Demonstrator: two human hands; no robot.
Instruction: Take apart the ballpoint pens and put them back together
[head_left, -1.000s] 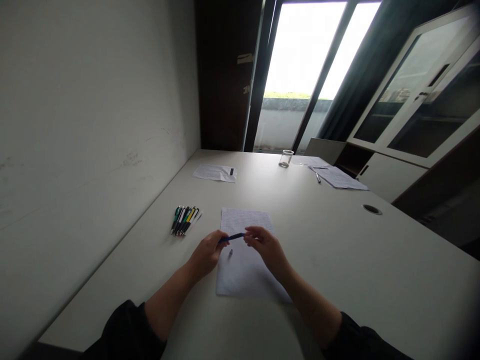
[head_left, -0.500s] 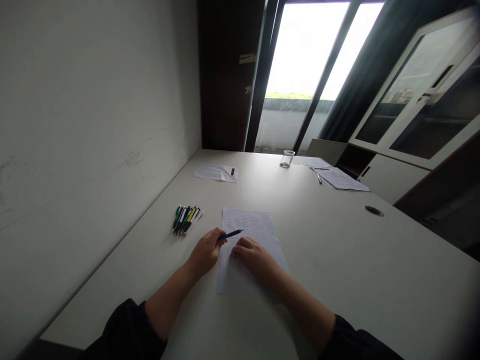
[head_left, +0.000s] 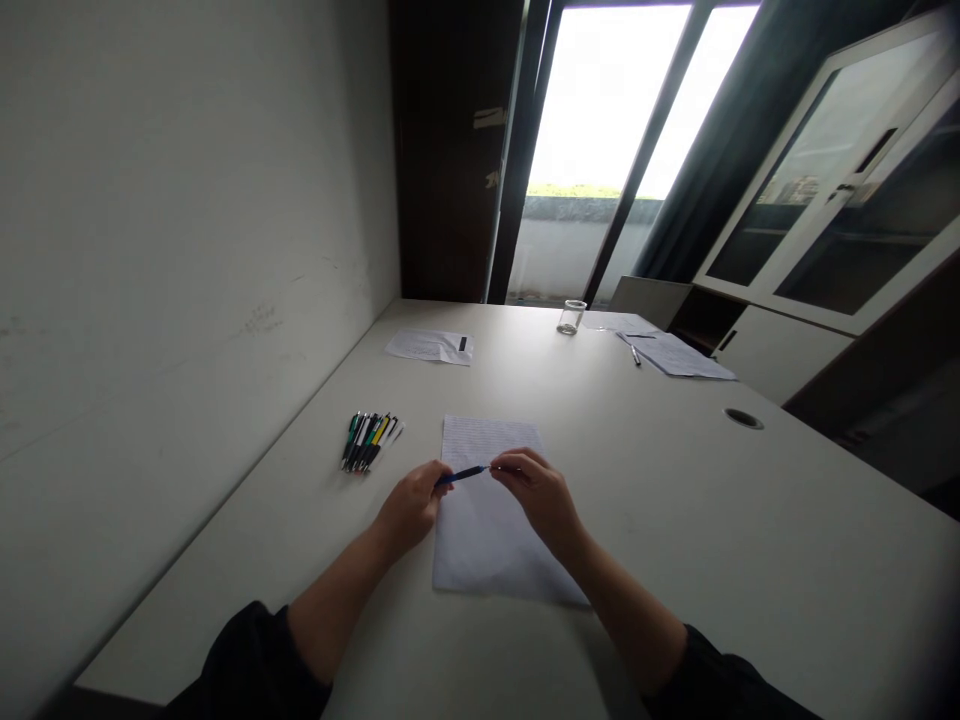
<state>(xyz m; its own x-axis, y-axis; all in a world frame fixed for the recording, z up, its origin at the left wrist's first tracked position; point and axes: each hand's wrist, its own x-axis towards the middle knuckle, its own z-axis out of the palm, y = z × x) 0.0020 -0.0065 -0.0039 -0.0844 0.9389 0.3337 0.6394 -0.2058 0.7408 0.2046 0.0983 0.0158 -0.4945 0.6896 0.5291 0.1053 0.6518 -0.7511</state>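
Observation:
A slim blue pen point(head_left: 463, 476) with a dark grip lies across the fingers of my left hand point(head_left: 414, 505), which is closed around its rear part. The pen points right, over the lined paper point(head_left: 491, 540). My right hand point(head_left: 541, 495) is pinched at the pen's tip, thumb and fingertips together. Something small and dark shows between those fingers, too small to name. Whether the right fingertips touch the tip itself is hard to see. Writing covers the upper part of the paper.
Several pens point(head_left: 370, 442) lie side by side left of the paper. Further back are a creased sheet point(head_left: 427, 345), a glass point(head_left: 571, 317), a paper stack point(head_left: 679, 355) and a single pen point(head_left: 636, 355). A round cable hole point(head_left: 743, 419) is at the right; a wall point(head_left: 225, 250) borders the left.
My right hand has lifted off the paper and moved right and slightly up, its fingertips now pinched at the pen's tip. My left hand and the pen have barely moved.

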